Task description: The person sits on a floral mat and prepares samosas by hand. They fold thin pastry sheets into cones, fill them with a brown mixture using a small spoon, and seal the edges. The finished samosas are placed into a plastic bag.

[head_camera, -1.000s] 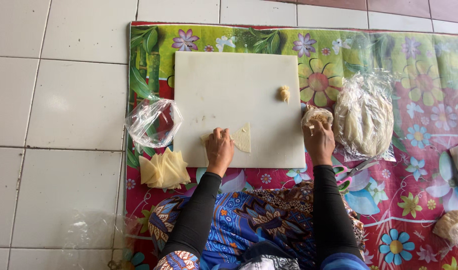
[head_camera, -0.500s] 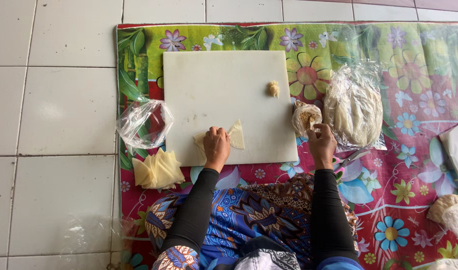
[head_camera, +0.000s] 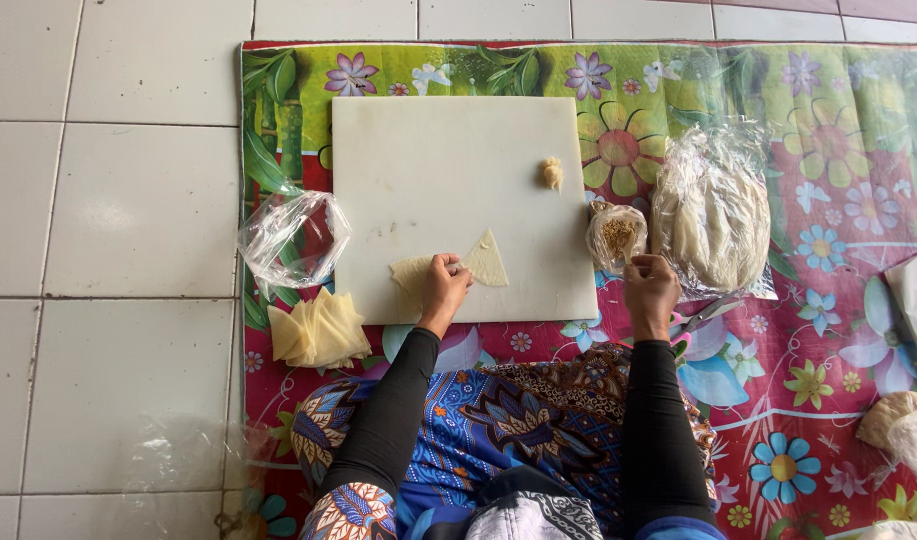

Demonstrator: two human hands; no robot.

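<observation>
A white cutting board (head_camera: pixel 448 180) lies on a flowered mat. My left hand (head_camera: pixel 443 290) presses on a thin pale pastry wrapper (head_camera: pixel 483 262) folded into a triangle near the board's front edge. My right hand (head_camera: pixel 650 292) sits just off the board's right edge, fingers reaching into a small plastic bag of brownish filling (head_camera: pixel 615 235); whether it holds any filling is hidden. A small lump of filling (head_camera: pixel 550 173) rests on the board's right side.
A large plastic bag of pale wrappers (head_camera: pixel 713 215) lies right of the filling bag. An empty crumpled bag (head_camera: pixel 290 238) and a stack of folded yellow pastries (head_camera: pixel 318 330) sit left of the board. Scissors (head_camera: pixel 706 314) lie by my right hand. White floor tiles (head_camera: pixel 108 250) extend to the left.
My right hand shifted from the filling bag's top to its lower side. My left hand stayed on the wrapper. The camera view drifted slightly.
</observation>
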